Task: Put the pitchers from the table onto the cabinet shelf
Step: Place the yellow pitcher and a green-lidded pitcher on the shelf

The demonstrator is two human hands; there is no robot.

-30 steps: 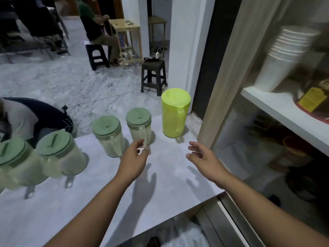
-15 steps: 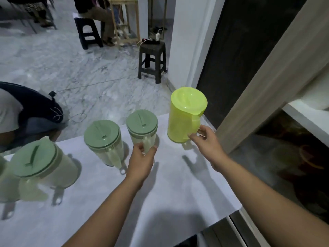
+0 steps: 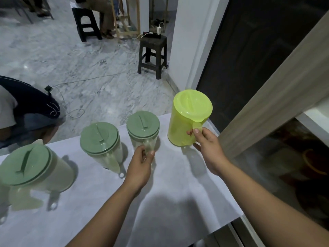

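A lime-yellow pitcher (image 3: 185,120) stands at the far right of the white table (image 3: 169,202); my right hand (image 3: 208,145) grips its handle. To its left stands a clear pitcher with a green lid (image 3: 143,128), and my left hand (image 3: 140,166) holds its handle. Further left are a second green-lidded pitcher (image 3: 99,139) and a third (image 3: 28,168) near the left edge. The cabinet shelf (image 3: 315,120) shows as a white edge at the right, behind a wooden frame post (image 3: 270,97).
A person in dark clothes (image 3: 23,111) crouches beyond the table's left side. A dark stool (image 3: 153,54) with a charger stands on the marble floor behind. Dark cabinet space with dim objects lies low on the right.
My right hand reached forward and closed round the yellow pitcher's handle. My left hand closed on the green-lidded pitcher's handle. The view tipped downward, hiding the upper shelf.
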